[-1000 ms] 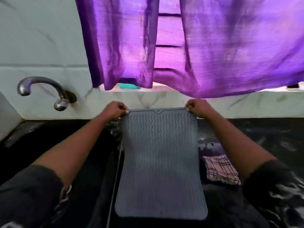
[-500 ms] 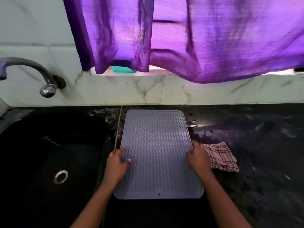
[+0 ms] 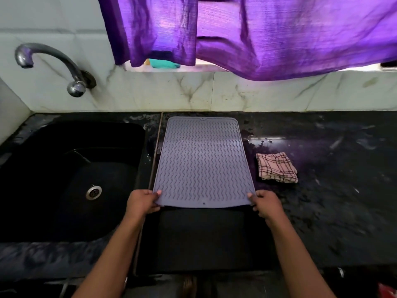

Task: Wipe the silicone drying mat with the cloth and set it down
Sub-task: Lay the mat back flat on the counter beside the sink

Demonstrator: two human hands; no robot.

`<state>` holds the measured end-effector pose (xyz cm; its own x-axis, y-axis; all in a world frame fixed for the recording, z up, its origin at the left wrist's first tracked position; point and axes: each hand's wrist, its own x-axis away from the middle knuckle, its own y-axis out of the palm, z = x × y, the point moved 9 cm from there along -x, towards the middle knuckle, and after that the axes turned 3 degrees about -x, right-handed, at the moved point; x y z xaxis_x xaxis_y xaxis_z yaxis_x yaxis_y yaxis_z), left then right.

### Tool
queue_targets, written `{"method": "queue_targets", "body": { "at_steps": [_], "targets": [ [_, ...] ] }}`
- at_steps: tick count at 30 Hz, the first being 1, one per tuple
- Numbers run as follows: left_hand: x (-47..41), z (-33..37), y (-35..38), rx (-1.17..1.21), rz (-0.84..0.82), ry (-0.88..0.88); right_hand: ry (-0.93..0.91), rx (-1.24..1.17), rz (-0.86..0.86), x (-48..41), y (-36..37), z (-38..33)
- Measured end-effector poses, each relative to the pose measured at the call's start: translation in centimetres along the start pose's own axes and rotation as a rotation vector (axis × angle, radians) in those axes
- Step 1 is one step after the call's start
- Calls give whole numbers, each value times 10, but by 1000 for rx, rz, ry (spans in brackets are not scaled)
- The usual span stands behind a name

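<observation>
At the near edge of the counter, the left hand (image 3: 142,202) pinches the near left corner of the silicone drying mat (image 3: 203,162), thumb on the top face and fingers curled beneath. The right hand (image 3: 266,204) grips the near right corner the same way, thumb tip on the ribbed surface. Between the two grips the mat's near edge bows a little. The rest of the grey mat stretches away from the person, its far edge close to the marble backsplash (image 3: 214,93). Its face is covered in wavy ridges, with a small notch at the far rim and a small dot near the front rim.

Just beside the mat's right edge, apart from it, lies the folded checked cloth (image 3: 277,167), pink with dark lines, on the black speckled counter (image 3: 333,190). Left of the mat sits a black sink (image 3: 64,179) with a metal drain (image 3: 93,192), and a curved metal tap (image 3: 53,63) juts from the wall above it. A purple curtain (image 3: 279,35) hangs over the sill, where a teal object (image 3: 164,63) shows under its hem.
</observation>
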<state>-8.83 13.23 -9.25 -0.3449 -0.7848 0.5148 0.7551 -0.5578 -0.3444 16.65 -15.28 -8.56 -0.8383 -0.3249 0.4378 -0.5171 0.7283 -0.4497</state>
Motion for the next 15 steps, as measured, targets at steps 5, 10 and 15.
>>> {"method": "queue_targets", "body": {
  "at_steps": [5,10,15],
  "targets": [
    [30,-10,-7,123,-34,-20,-29,-75,-8,33,-10,4],
    [66,-44,-12,137,-70,-104,-9,-24,-51,71,-20,23],
    [101,-78,-17,87,-95,-174,55,88,-91,99,-25,58]
  ]
}}
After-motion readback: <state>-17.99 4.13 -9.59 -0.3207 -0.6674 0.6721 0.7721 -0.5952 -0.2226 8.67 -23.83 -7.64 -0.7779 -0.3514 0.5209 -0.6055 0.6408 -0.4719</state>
